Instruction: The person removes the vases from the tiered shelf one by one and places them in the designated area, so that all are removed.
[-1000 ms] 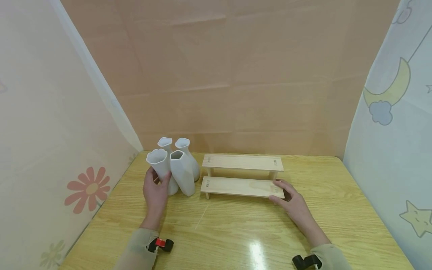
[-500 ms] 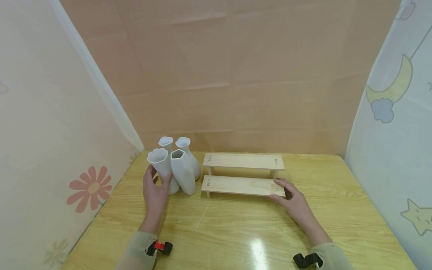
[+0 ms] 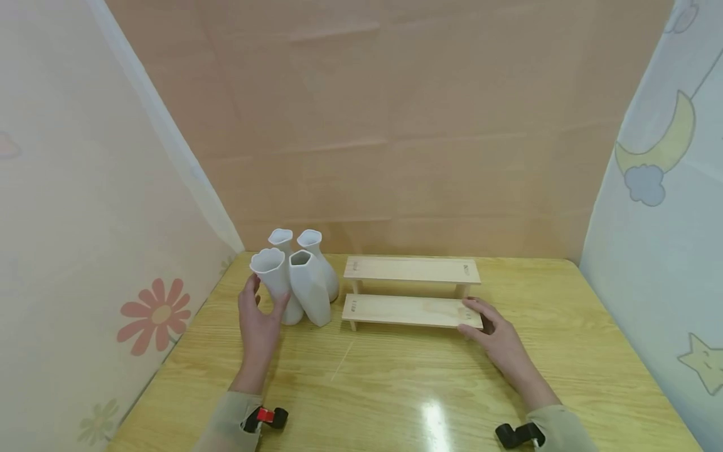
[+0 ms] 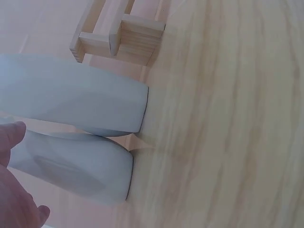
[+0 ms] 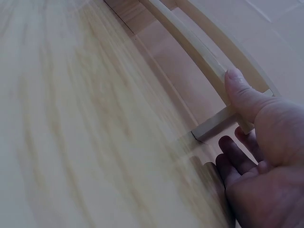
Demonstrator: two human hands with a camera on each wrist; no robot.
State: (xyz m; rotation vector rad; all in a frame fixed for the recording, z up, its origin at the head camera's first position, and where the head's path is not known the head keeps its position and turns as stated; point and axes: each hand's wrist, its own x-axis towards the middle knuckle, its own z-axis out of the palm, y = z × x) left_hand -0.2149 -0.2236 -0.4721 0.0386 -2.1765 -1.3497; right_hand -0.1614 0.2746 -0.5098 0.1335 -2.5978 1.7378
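In the head view a white vase with a scalloped rim stands upright among white vases at the left. My left hand is spread around its near side, thumb right at the vase wall. In the left wrist view the thumb overlaps the edge of that vase, while a fingertip shows apart from it. Beside it is a faceted white vase. My right hand grips the right end of the front wooden stand, thumb at the front edge and fingers behind.
Two narrow-necked white vases stand behind the front pair. A taller wooden stand is directly behind the front one. The wood-grain table meets a brown backdrop, with printed cloth walls on both sides.
The left hand's fingers have loosened and spread a little away from the scalloped vase. The right hand stays on the front stand. The whole view has shifted slightly.
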